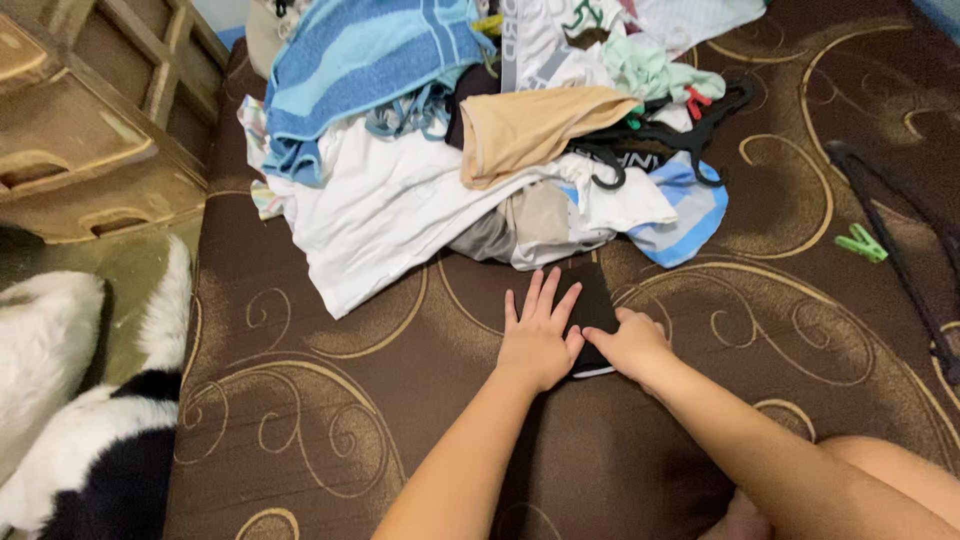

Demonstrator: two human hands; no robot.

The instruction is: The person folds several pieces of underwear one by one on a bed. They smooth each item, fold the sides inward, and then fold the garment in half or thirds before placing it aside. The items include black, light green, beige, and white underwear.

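A brown mattress (330,420) with gold swirl patterns fills most of the view, and a heap of laundry (480,140) lies across its far half: a blue striped towel (360,60), a white sheet (390,210), a tan garment (530,125) and black hangers (650,140). A black-and-white furry animal (80,440) lies on the floor at the left edge, and a green clothes peg (862,243) sits well apart on the right.

Both forearms reach forward from the bottom of the view. The left hand (537,335) lies flat, palm down, fingers straight and slightly spread, pressing on a small black folded garment (590,310). The right hand (630,340) rests just beside it with fingers curled under, knuckles up, on the garment's right part. The garment is dark and flat with a thin white edge at its near side, lying on the mattress just in front of the heap.
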